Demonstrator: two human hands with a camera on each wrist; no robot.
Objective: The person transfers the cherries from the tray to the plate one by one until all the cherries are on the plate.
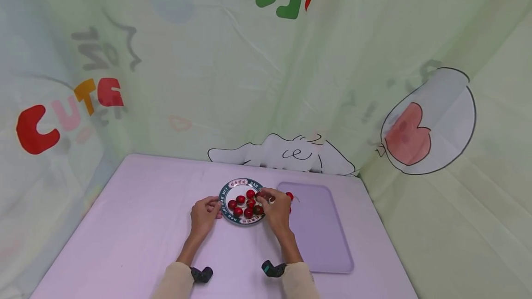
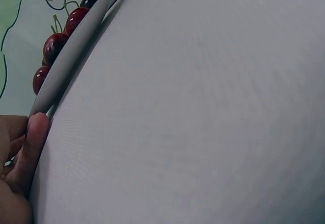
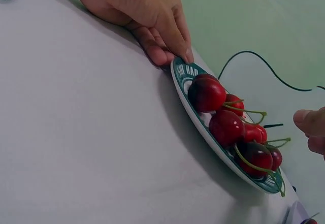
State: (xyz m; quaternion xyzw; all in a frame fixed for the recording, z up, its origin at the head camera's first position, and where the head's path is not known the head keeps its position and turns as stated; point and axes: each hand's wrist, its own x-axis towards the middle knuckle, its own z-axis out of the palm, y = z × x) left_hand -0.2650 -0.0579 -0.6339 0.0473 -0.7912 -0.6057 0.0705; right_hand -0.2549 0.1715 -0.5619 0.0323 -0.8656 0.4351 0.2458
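A round plate (image 1: 225, 216) with a dark green, lettered rim sits on the table, holding several red cherries (image 3: 227, 128) with green stems. My left hand (image 1: 203, 216) pinches the plate's left rim; its fingertips (image 3: 163, 56) show at the edge in the right wrist view. Over the right side of the plate is my right hand (image 1: 277, 209), its fingers bent loosely above the cherries. In the right wrist view its fingertips (image 3: 304, 118) stand apart from the fruit, and no cherry shows between them.
A pale purple tray (image 1: 320, 234) lies right of the plate, partly behind the right hand and forearm. More cherries (image 1: 289, 195) are at its upper left. The table (image 1: 137, 225) has a light cover. Printed curtains (image 1: 199, 82) hang behind and at both sides.
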